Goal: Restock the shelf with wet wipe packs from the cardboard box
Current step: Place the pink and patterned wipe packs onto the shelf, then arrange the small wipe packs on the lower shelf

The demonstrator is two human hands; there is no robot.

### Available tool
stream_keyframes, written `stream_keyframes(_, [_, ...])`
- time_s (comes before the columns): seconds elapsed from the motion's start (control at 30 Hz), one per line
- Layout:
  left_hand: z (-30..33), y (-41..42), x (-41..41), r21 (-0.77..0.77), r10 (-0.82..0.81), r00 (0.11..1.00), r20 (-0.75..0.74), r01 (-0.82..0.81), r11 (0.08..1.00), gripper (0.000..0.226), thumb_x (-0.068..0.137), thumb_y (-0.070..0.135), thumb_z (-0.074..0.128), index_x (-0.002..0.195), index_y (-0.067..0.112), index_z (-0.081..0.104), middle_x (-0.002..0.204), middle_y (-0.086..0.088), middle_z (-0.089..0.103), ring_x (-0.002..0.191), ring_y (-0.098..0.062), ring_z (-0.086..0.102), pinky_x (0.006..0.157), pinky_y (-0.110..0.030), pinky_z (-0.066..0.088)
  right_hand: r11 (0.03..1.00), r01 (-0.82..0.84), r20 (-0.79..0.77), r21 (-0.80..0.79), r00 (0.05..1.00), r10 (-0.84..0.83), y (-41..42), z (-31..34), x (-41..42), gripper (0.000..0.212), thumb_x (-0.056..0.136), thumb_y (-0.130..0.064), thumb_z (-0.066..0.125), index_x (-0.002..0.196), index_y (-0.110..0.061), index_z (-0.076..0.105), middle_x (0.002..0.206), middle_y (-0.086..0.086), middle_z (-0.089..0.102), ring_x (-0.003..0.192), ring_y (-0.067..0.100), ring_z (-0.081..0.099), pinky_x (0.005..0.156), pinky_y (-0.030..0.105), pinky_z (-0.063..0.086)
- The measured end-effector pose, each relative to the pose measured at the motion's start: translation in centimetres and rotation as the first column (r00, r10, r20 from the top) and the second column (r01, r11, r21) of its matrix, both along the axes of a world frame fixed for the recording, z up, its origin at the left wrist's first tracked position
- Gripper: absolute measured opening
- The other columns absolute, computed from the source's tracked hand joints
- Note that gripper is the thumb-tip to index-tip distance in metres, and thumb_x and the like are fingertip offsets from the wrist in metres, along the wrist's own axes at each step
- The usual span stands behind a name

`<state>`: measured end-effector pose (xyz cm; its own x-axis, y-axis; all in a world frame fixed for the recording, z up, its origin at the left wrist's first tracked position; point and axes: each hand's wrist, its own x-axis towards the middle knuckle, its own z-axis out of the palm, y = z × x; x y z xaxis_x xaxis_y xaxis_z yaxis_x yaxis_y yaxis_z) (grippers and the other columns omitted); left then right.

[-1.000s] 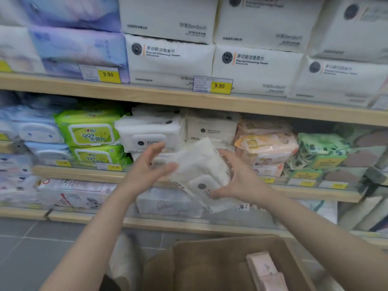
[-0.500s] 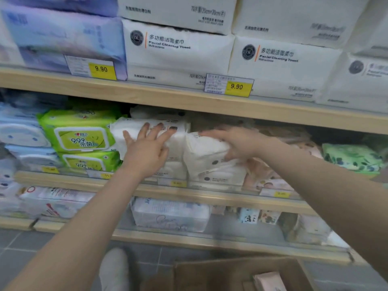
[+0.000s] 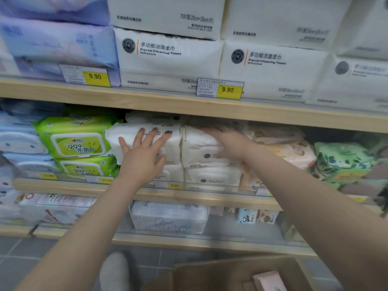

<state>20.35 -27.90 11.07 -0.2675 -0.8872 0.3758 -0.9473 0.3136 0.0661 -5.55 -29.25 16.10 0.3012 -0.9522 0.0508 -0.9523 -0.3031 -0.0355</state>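
White wet wipe packs are stacked on the middle shelf (image 3: 189, 195). My left hand (image 3: 144, 152) presses flat, fingers spread, against the left white pack (image 3: 130, 133). My right hand (image 3: 228, 141) lies over the top of the neighbouring white pack (image 3: 197, 148), which sits on another white pack (image 3: 212, 178); the hand is blurred and its fingers reach along the pack's upper edge. The cardboard box (image 3: 210, 271) stands on the floor below, with a pink pack (image 3: 270, 280) inside it.
Green wipe packs (image 3: 75, 141) sit left of the white ones; peach packs (image 3: 291, 152) and green floral packs (image 3: 340, 160) sit right. Large facial towel packs (image 3: 168, 57) fill the top shelf. A lower shelf holds a white pack (image 3: 168, 217). A shoe (image 3: 114, 271) stands beside the box.
Both hands carried a white pack up from in front of the shelves and set it on the right white stack. My left hand moved onto the left pack and pressed it.
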Motion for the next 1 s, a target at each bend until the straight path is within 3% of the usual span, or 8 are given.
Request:
stream_keyframes(0.23, [0.6,1.1,-1.2,-0.021,-0.06,0.998,-0.016,0.06,0.998,0.058,0.095,0.036,0.041,0.149,0.032,0.019,0.158,0.001,0.016,0.146,-0.022,0.007,0.107,-0.068,0.003,0.983,-0.072,-0.028,-0.169,0.997,0.069,3.0,0.8,-0.5,0.083,0.08,-0.029,0.071,0.149,-0.028,0.024,0.151,0.004,0.029,0.136,0.027,0.028,0.112,0.04,0.022])
stream_keyframes(0.3, [0.6,2.4,-2.5,-0.139,-0.153,0.984,-0.093,0.139,0.98,0.051,0.093,0.033,0.044,0.142,0.022,0.037,0.15,-0.005,0.035,0.14,-0.025,0.027,0.108,-0.064,0.012,0.962,-0.122,0.013,-0.245,0.992,0.129,5.0,0.6,-1.4,0.076,0.081,-0.027,0.069,0.146,-0.022,0.031,0.15,0.007,0.031,0.136,0.027,0.029,0.111,0.041,0.025])
stream_keyframes(0.37, [-0.3,4.5,-4.4,-0.256,-0.283,0.933,-0.222,0.224,0.94,0.043,0.089,0.03,0.041,0.126,0.012,0.054,0.129,-0.008,0.055,0.12,-0.027,0.049,0.103,-0.051,0.031,0.949,-0.131,0.089,-0.288,0.983,0.163,7.8,-0.4,-3.2,0.066,0.081,-0.023,0.069,0.141,-0.014,0.04,0.148,0.013,0.033,0.135,0.03,0.031,0.109,0.041,0.031])
stream_keyframes(0.47, [-3.3,8.2,-8.5,-0.191,-0.404,0.842,-0.357,0.358,0.914,0.037,0.088,0.028,0.042,0.115,0.01,0.06,0.11,-0.005,0.062,0.1,-0.024,0.056,0.085,-0.037,0.043,0.962,-0.048,0.148,-0.268,0.985,0.09,12.9,-3.2,-7.4,0.056,0.084,-0.023,0.067,0.135,-0.011,0.047,0.145,0.016,0.038,0.132,0.032,0.037,0.104,0.04,0.036])
stream_keyframes(0.6, [-9.9,11.8,-14.4,0.056,-0.479,0.806,-0.346,0.528,0.847,0.033,0.086,0.028,0.044,0.111,0.014,0.06,0.105,-0.003,0.062,0.093,-0.024,0.059,0.076,-0.033,0.047,0.975,0.175,0.293,-0.134,0.947,-0.129,19.5,-9.0,-13.2,0.047,0.085,-0.019,0.066,0.13,-0.009,0.052,0.134,0.014,0.047,0.124,0.03,0.045,0.102,0.04,0.039])
stream_keyframes(0.73, [-16.7,14.4,-18.8,0.259,-0.518,0.815,-0.259,0.575,0.776,0.034,0.083,0.021,0.06,0.117,0.017,0.058,0.115,-0.001,0.059,0.103,-0.023,0.058,0.084,-0.038,0.048,0.918,0.383,0.397,0.101,0.831,-0.39,25.2,-16.4,-16.5,0.042,0.084,-0.014,0.063,0.125,-0.007,0.055,0.123,0.011,0.053,0.115,0.029,0.051,0.095,0.029,0.037])
stream_keyframes(0.87, [-22.2,15.2,-21.0,0.439,-0.452,0.883,-0.128,0.459,0.772,0.061,0.084,0.027,0.06,0.141,0.02,0.038,0.143,-0.005,0.041,0.133,-0.024,0.038,0.11,-0.043,0.028,0.81,0.492,0.417,0.32,0.694,-0.587,29.3,-23.7,-16.2,0.038,0.086,-0.019,0.059,0.123,-0.013,0.055,0.125,0.005,0.052,0.108,0.027,0.056,0.088,0.032,0.044])
stream_keyframes(1.0, [-26.1,16.0,-22.0,0.534,-0.396,0.918,0.006,0.332,0.777,0.08,0.08,0.031,0.068,0.147,0.017,0.026,0.143,-0.01,0.042,0.131,-0.029,0.041,0.109,-0.05,0.029,0.642,0.563,0.305,0.521,0.58,-0.756,31.9,-31.6,-14.9,0.044,0.092,-0.028,0.051,0.135,-0.025,0.042,0.134,0.0,0.045,0.106,0.019,0.057,0.086,0.025,0.043])
